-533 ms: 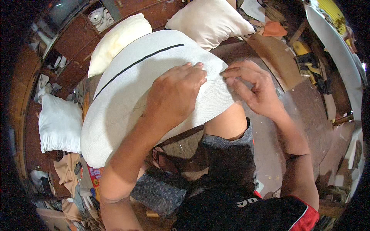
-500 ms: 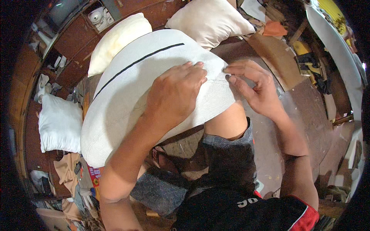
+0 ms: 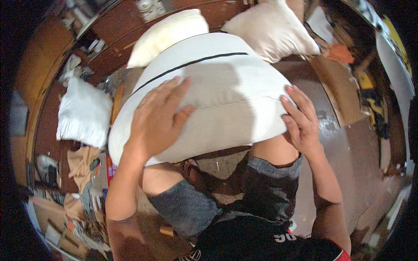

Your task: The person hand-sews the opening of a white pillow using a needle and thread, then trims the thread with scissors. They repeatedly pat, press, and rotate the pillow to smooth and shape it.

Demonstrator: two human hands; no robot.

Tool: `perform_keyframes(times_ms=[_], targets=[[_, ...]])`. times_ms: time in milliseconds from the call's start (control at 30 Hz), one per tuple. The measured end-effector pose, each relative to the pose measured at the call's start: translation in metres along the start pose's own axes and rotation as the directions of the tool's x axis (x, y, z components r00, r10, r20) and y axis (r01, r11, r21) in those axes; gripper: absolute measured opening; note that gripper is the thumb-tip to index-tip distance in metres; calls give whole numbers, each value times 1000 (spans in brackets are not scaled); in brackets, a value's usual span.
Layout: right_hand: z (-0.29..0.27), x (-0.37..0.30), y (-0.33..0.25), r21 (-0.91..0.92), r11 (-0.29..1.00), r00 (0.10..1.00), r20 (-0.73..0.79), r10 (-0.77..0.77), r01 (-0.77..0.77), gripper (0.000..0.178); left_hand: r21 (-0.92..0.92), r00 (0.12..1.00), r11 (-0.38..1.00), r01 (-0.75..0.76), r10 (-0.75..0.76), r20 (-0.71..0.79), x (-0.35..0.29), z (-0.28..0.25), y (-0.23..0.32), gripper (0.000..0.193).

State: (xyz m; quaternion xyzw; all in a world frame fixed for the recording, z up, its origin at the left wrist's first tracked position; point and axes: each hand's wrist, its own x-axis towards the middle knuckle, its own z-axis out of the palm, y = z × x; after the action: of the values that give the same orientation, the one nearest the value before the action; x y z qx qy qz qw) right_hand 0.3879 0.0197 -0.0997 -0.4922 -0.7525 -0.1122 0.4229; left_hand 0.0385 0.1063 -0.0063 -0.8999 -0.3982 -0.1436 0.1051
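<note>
A large white cushion (image 3: 222, 124) lies across my bare knees, plump and slightly domed. A narrow black strip (image 3: 191, 65) crosses its far part, and a faint seam runs along its middle. My left hand (image 3: 157, 119) is open over the cushion's left half, palm down with the thumb apart; whether it presses on the fabric I cannot tell. At the right end my right hand (image 3: 302, 122) is open too, its fingers spread against the cushion's edge. Neither hand shows anything held.
Beyond the cushion lie a cream pillow (image 3: 167, 35) and a beige pillow (image 3: 272, 32). A smaller white pillow (image 3: 85, 113) is at the left, with fabric scraps (image 3: 80, 167) below it. Brown cardboard (image 3: 337, 87) and an orange scrap (image 3: 340, 53) lie at the right.
My left hand has moved left and spread its fingers. The right hand has opened from a pinch near the cushion's right end. The view has shifted, so the surroundings sit farther right.
</note>
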Motion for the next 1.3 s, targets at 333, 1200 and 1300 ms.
perform_keyframes(times_ms=[333,1200,1300], targets=[[4,10,-25,-154,988,997,82,14,-1,60,-587,678,542,601,-735,15,-152,2,-89,58],[3,84,-45,-61,957,942,168,290,-284,46,-778,720,336,530,-663,204,-160,0,-100,69],[3,47,-7,73,917,918,94,385,-392,43,-649,767,500,574,-607,210,-149,-9,-107,67]])
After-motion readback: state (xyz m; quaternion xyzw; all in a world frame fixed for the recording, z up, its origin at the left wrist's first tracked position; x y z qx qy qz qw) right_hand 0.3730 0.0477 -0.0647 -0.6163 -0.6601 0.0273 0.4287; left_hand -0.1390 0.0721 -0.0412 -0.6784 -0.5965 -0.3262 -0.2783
